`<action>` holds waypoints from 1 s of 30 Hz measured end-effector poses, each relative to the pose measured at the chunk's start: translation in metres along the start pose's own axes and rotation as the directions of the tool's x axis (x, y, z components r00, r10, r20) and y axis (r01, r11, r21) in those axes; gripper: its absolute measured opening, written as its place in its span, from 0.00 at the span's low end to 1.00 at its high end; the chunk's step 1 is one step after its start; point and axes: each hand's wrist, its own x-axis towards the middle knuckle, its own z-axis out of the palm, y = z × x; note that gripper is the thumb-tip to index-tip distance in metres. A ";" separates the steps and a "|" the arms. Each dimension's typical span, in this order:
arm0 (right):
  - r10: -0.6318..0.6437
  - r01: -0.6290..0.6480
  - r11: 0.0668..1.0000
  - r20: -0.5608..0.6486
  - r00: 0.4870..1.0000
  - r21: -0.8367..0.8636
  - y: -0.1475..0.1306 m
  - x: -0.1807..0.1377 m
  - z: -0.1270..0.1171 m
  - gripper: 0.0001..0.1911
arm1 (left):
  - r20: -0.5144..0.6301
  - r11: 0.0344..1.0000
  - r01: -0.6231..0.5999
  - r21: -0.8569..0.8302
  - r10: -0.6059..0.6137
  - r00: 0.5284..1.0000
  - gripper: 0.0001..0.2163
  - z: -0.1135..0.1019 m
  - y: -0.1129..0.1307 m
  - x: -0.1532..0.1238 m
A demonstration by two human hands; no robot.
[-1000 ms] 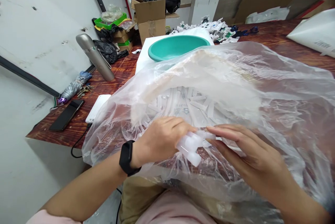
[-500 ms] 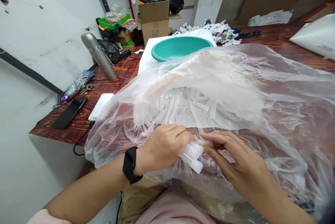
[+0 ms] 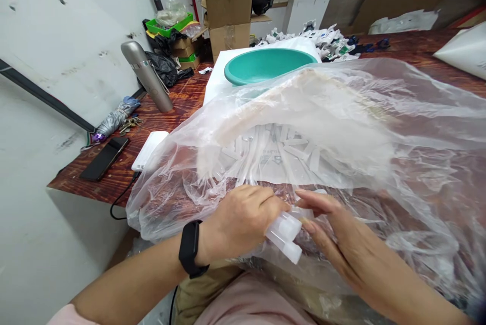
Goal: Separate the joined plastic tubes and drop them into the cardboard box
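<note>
My left hand [image 3: 241,218], with a black band on its wrist, is closed around several small translucent plastic tubes [image 3: 279,244] with whitish, blunt ends. Those ends stick out past the thumb side, pointing down and right. Close against them, my right hand [image 3: 341,236] has its thumb and index finger on either side of another translucent piece [image 3: 305,212]. That piece meets the left hand's bundle; its far end is partly hidden by the fingers. Beneath both hands spreads a large clear plastic bag [image 3: 349,107], with many similar pale pieces [image 3: 296,152] visible through it.
Behind the bag, a green basin [image 3: 269,67] stands on a white surface. To the left are a metal flask [image 3: 148,77], a phone [image 3: 104,159], a white power bank [image 3: 149,150] with a cable, and a folded umbrella [image 3: 117,117]. A cardboard box [image 3: 230,21] stands farther back.
The view has shifted slightly. Both hands sit a little lower and farther right in the picture, and the right thumb and index finger look slightly wider apart around the translucent piece.
</note>
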 end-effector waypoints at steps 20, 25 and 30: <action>-0.013 0.013 1.000 0.047 0.999 0.001 -0.006 -0.006 -0.007 0.18 | -0.139 0.985 -0.097 0.145 0.118 0.983 0.12 -0.004 0.012 -0.009; -0.125 0.123 0.990 0.028 0.992 0.070 -0.013 -0.007 0.004 0.17 | -0.122 0.983 -0.084 0.165 0.105 0.987 0.11 -0.001 0.012 -0.014; 0.057 -0.078 0.982 0.125 0.991 0.170 -0.015 -0.011 0.004 0.17 | -0.111 0.997 0.050 -0.062 -0.056 0.992 0.09 -0.010 0.017 -0.042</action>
